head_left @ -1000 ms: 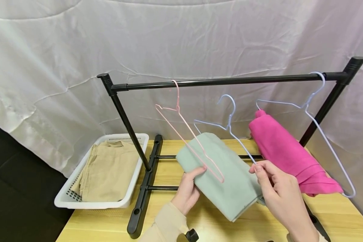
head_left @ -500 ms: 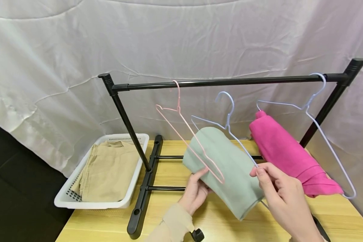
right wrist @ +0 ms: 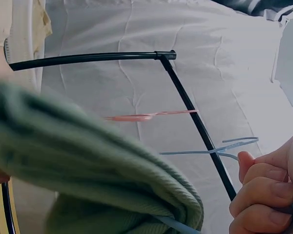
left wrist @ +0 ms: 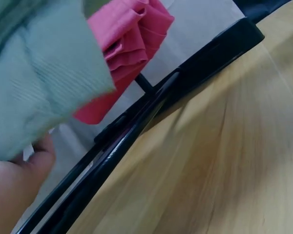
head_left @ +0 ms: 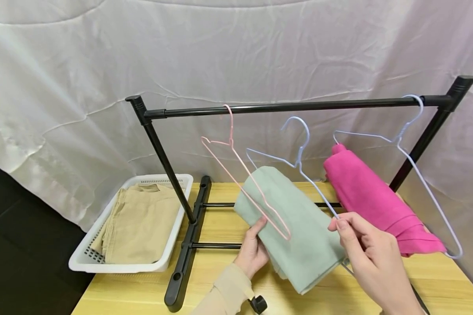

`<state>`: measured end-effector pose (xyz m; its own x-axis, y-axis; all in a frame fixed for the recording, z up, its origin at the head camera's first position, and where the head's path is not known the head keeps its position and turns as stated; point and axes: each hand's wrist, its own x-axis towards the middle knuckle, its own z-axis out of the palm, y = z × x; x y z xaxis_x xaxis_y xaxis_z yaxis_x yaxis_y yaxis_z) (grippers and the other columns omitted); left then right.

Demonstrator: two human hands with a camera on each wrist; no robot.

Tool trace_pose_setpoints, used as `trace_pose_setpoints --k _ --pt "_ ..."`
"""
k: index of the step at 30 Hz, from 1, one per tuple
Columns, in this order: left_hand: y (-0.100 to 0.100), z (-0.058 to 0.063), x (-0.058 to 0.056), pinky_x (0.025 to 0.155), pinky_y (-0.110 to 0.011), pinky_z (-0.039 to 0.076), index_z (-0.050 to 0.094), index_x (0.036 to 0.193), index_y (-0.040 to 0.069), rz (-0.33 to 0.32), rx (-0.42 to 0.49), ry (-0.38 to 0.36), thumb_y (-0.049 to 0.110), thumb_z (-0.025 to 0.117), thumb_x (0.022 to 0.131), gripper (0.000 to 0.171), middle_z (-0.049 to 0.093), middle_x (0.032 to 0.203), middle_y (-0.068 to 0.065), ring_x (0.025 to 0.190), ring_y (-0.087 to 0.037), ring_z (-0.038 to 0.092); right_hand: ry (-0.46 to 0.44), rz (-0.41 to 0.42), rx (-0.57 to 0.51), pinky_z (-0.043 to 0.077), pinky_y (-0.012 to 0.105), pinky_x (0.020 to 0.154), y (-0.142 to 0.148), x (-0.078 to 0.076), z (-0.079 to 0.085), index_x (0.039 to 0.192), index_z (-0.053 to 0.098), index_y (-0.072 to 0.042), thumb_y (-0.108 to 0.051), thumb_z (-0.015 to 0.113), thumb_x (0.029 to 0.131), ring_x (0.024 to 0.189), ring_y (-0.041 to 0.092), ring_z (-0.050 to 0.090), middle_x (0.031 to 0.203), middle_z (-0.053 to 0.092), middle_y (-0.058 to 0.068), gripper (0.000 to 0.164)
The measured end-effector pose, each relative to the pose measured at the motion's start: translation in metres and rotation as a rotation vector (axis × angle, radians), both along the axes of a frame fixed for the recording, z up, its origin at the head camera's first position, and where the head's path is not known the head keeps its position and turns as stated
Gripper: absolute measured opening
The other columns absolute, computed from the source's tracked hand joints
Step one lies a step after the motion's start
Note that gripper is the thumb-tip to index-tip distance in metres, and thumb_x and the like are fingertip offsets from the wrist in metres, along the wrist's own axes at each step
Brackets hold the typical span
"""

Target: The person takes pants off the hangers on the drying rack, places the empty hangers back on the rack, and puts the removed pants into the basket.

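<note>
- Pale green folded cloth [head_left: 311, 236], soft and thick, doubled over the lower bar of a sky-blue wire hanger [head_left: 299, 157], above the pale wooden surface [head_left: 213, 297] rather than on it, perhaps with friction from the wrap as the main hold
- In the left hand [head_left: 252, 253], a grip on that cloth: thumb on top, other fingers mostly out of sight beneath, likely there to bear weight and check any slide along the tilted bar
- In the right hand [head_left: 372, 253], a narrow pinch of thumb and forefinger on the hanger's sloping arm, near its outer end, probably for steadiness without squashing the cloth
- Hook upward, apart from the glossy black metal rail [head_left: 323, 106], with no visible support but the two hands
- Bare on the rail, towards its left end, a slender pink wire hanger [head_left: 231, 131], across the green cloth in the head view; touching or apart, impossible to tell
- Close to the rail's right end, a second sky-blue wire hanger [head_left: 399, 139] with bulky magenta cloth [head_left: 374, 205] over its bar, presumably clear of the handling
- By the surface's left edge, a white perforated plastic basket [head_left: 114, 267] with folded beige cloth [head_left: 143, 223] flat inside, presumably for neat folds
</note>
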<state>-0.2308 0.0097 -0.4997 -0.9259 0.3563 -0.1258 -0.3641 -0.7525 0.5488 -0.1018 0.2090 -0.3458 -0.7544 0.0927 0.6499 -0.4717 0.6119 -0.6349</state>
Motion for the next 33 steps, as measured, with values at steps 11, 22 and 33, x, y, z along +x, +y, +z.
trace_pose_setpoints --k 11,22,33 --pt "-0.01 0.009 0.001 0.11 -0.032 0.054 0.049 0.129 0.015 0.07 -0.02 0.056 0.008 0.07 0.095 0.041 0.064 0.122 0.002 0.115 -0.013 0.067 -0.035 -0.048 0.018 0.03 0.018 0.048 0.002 -0.004 -0.002 0.096 0.072 -0.025 -0.005 0.061 0.107 0.046 -0.001 0.033 0.06 0.04 -0.014 0.025" --pt "-0.013 0.021 0.006 0.103 -0.035 0.059 0.05 0.133 0.016 0.111 -0.065 0.017 0.015 0.079 0.095 0.048 0.069 0.12 0.003 0.112 -0.013 0.07 -0.071 -0.087 0.019 0.032 0.021 0.049 0.006 -0.01 -0.006 0.097 0.073 -0.023 -0.011 0.061 0.109 0.05 0.001 0.037 0.061 0.045 -0.011 0.021" --pt "-0.028 0.015 0.018 0.122 -0.037 0.043 0.046 0.137 0.024 -0.041 -0.041 0.078 0.053 0.089 0.084 0.074 0.065 0.122 0.013 0.114 -0.008 0.063 -0.02 -0.066 -0.017 0.028 0.021 0.047 0.009 -0.013 -0.006 0.096 0.074 -0.018 -0.006 0.061 0.108 0.049 -0.001 0.032 0.056 0.038 -0.013 0.021"
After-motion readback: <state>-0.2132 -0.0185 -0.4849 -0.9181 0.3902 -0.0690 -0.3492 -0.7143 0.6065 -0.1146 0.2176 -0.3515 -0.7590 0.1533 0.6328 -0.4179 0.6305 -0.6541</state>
